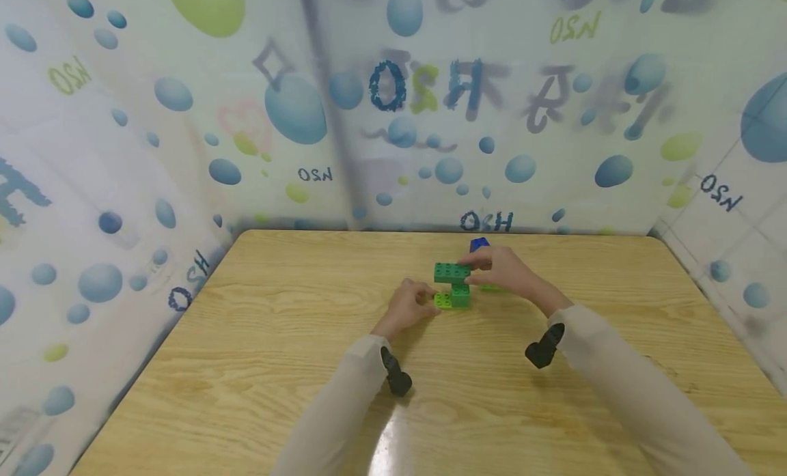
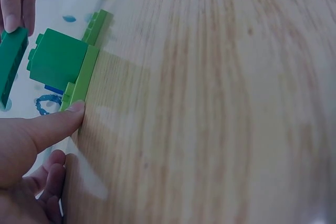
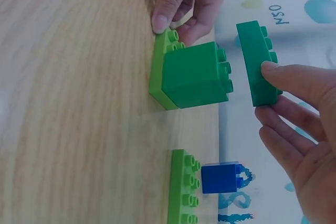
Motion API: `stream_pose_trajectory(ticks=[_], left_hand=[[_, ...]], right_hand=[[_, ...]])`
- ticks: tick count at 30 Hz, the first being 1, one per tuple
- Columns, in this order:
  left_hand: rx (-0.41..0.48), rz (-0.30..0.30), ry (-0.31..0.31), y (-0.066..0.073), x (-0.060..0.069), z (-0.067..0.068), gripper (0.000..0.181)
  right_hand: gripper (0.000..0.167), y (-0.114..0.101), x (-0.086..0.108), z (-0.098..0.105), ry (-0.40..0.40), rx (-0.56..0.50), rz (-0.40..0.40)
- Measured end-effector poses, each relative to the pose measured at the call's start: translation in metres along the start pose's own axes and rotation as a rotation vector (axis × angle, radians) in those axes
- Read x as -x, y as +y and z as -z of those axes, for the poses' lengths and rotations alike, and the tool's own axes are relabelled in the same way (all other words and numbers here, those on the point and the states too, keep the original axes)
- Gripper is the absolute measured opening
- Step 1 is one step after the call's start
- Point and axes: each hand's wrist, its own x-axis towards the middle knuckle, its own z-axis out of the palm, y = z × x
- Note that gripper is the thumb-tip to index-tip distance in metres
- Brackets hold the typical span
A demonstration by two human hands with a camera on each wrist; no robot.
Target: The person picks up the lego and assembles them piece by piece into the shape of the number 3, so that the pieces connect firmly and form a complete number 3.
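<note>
My right hand [image 1: 501, 268] pinches a flat dark green toy brick [image 3: 251, 64] between thumb and fingers. It holds the brick just above a taller green block [image 3: 191, 77], with a gap between them in the right wrist view. The taller block stands on one end of a lime green brick [image 3: 157, 74] lying on the table; studs show at that brick's other end. My left hand [image 1: 408, 304] holds this studded end, its thumb on the near side and fingers behind, partly hidden.
A second lime green brick [image 3: 178, 190] lies to the right, partly behind my right hand in the head view. Near it is a blue brick [image 3: 219, 178]. The wooden table [image 1: 295, 291] ends at a patterned curtain [image 1: 350, 141] behind.
</note>
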Motion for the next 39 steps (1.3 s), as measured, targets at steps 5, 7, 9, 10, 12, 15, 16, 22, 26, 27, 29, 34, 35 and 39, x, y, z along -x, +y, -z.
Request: stream_pose_trajectory(ticks=[5,7,9,10,12,15,16,22,26,27,29,34,35,39], left_hand=[[0.0,0.003,-0.003,0.001,0.001,0.0,0.033],[0.0,0.001,-0.001,0.001,0.001,0.0,0.033],[-0.001,-0.005,0.001,0.0,0.001,0.0,0.032],[0.0,-0.009,0.001,0.0,0.0,0.0,0.032],[-0.001,-0.017,0.002,0.0,0.0,0.0,0.03],[-0.003,-0.022,0.002,0.0,-0.001,0.001,0.028],[-0.005,-0.025,0.002,0.0,-0.001,0.001,0.028],[-0.003,-0.026,0.002,0.0,0.0,0.001,0.03],[0.0,-0.027,0.003,-0.001,0.0,0.001,0.032],[-0.001,-0.026,0.003,-0.001,0.0,0.001,0.032],[-0.001,-0.025,0.004,-0.001,0.001,0.001,0.033],[0.001,-0.021,0.002,-0.001,0.001,0.002,0.032],[0.0,-0.023,0.002,-0.001,0.001,0.002,0.032],[-0.01,-0.034,0.005,-0.001,0.0,0.0,0.032]], right_hand=[[0.035,0.001,0.005,-0.004,-0.004,0.002,0.029],[0.034,0.002,0.007,-0.006,-0.003,0.008,0.036],[0.034,0.001,0.008,-0.007,-0.002,0.003,0.036],[0.034,0.001,0.008,-0.008,-0.002,-0.001,0.035],[0.034,0.001,0.009,-0.009,-0.004,-0.005,0.036],[0.034,0.0,0.01,-0.012,-0.001,-0.004,0.037],[0.033,0.0,0.01,-0.012,0.002,-0.003,0.04],[0.034,0.003,0.012,-0.015,0.023,-0.005,0.046],[0.035,0.006,0.012,-0.016,0.032,-0.005,0.041],[0.035,0.006,0.012,-0.016,0.032,-0.008,0.042],[0.035,0.006,0.012,-0.017,0.032,-0.016,0.041],[0.035,0.008,0.012,-0.017,0.024,-0.032,0.04],[0.036,0.008,0.012,-0.018,0.023,-0.032,0.038],[0.038,0.01,0.012,-0.017,0.016,-0.055,0.034]])
